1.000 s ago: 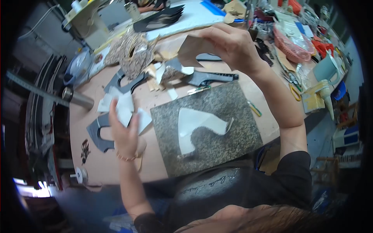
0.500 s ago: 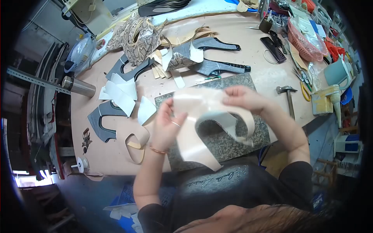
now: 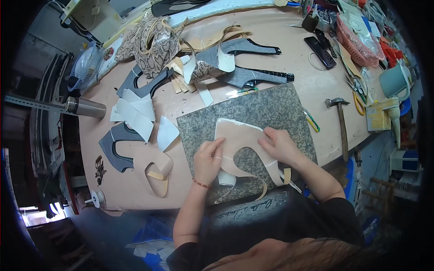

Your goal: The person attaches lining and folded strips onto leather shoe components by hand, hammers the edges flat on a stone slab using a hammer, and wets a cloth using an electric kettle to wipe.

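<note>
A beige leather shoe-upper piece [image 3: 237,135] with a curved cut-out and strap-like ends lies over a speckled stone slab [image 3: 280,104]. My left hand [image 3: 209,160] pinches its left edge between thumb and fingers. On the opposite edge, my right hand [image 3: 280,147] is closed with its fingertips on the leather. A white lining part [image 3: 226,178] shows below the piece, and a thin strap curls toward my body. Left of the slab rests another beige strap piece [image 3: 151,158], apart from both hands.
Right of the slab lie a yellow-green cutter [image 3: 312,123] and a hammer [image 3: 340,122]. Grey upper pieces [image 3: 115,147], white pieces [image 3: 135,113] and a steel flask [image 3: 86,107] are on the left. Snakeskin-print material [image 3: 156,49] is piled behind. A pink basket [image 3: 355,45] stands back right.
The leather piece has come down from above the slab and turned, its wide end now flat facing away from me. Both hands moved lower with it, and its cut-out now faces my body.
</note>
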`<act>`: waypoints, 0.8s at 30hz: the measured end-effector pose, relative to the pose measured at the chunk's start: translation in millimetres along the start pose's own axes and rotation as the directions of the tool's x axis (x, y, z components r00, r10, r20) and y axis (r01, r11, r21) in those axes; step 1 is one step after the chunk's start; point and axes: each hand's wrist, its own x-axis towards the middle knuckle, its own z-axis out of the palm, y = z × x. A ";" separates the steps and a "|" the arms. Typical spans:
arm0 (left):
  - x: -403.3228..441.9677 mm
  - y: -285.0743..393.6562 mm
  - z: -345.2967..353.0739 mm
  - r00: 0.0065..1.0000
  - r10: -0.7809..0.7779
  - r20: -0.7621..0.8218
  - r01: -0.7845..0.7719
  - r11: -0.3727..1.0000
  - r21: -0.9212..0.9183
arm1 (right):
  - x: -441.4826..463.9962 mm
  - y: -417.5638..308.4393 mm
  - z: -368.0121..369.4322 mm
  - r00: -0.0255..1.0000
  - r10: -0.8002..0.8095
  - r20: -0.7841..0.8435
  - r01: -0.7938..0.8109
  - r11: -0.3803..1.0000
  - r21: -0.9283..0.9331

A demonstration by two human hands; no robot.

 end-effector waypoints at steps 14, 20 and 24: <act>41.0 27.8 8.9 0.767 0.396 0.506 -0.625 0.640 0.447 | -3.1 -4.4 6.6 0.989 -0.147 0.025 0.148 0.957 -0.249; 54.6 33.0 8.1 0.742 0.280 0.609 -0.600 0.683 0.417 | -86.2 -24.8 -38.9 0.875 0.050 0.482 0.245 0.812 -0.529; 48.8 11.2 6.3 0.772 0.424 0.474 -0.621 0.665 0.416 | -89.9 -21.5 -85.9 0.735 0.067 0.675 0.220 0.918 -0.331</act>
